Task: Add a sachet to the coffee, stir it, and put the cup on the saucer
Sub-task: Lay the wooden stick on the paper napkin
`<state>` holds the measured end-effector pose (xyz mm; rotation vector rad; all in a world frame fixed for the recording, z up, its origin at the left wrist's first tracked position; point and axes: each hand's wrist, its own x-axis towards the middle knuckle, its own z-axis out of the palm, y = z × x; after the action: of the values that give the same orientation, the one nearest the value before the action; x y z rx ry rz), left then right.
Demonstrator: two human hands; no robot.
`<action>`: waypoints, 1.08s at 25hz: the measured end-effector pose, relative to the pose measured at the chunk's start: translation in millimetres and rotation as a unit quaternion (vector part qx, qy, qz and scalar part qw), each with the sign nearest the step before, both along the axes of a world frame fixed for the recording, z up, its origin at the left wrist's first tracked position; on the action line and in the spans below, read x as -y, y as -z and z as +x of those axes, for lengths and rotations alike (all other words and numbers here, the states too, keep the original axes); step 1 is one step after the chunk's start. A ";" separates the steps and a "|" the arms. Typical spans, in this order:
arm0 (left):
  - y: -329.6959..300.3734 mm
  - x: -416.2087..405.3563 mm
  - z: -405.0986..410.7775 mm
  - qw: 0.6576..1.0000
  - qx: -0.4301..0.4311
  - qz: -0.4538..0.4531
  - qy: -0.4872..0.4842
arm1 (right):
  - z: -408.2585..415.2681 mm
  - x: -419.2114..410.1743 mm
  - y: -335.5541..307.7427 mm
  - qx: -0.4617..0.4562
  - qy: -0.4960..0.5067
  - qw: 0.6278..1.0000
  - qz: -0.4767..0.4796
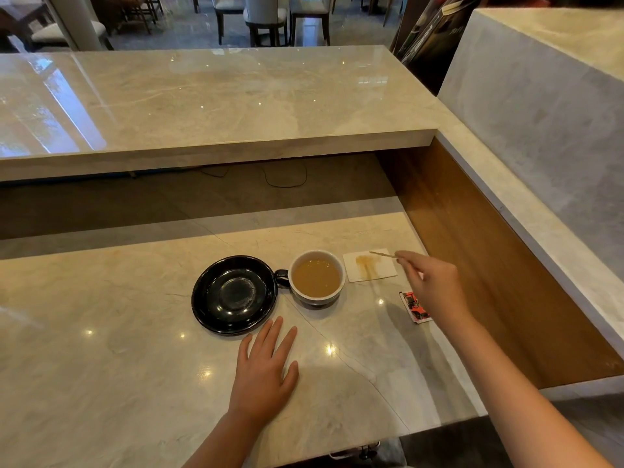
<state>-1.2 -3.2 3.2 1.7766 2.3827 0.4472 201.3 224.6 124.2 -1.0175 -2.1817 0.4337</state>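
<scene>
A cup point(316, 278) with a white inside and a dark handle holds light brown coffee and stands on the marble counter. Touching its handle on the left lies an empty black saucer point(234, 294). My right hand point(435, 288) pinches a thin wooden stir stick point(383, 254) over a white napkin point(370, 269) stained brown, just right of the cup. A red and white sachet point(414, 307) lies on the counter, partly hidden under my right hand. My left hand point(265, 369) rests flat on the counter in front of the saucer, fingers spread.
A raised marble ledge point(216, 103) runs across the back, with a dark gap under it. A wooden side panel point(489, 265) and a marble wall close the right side. Chairs point(266, 18) stand in the room beyond.
</scene>
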 end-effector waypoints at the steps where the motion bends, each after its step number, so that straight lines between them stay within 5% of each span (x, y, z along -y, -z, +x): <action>1: 0.1 -0.2 0.1 1.000 0.000 -0.001 0.000 | -0.7 -0.2 8.1 0.032 -0.039 0.997 0.055; 6: -0.1 -0.8 0.0 1.000 -0.001 -0.002 0.000 | 1.7 2.5 47.0 0.130 -0.127 0.968 0.176; 27: -0.1 -0.9 0.3 1.000 0.001 -0.003 0.001 | 19.0 29.7 79.3 0.259 -0.151 0.950 0.088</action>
<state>-0.9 -2.3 3.3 1.7738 2.3787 0.4420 220.3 194.9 44.8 -0.7557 -2.8083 0.1010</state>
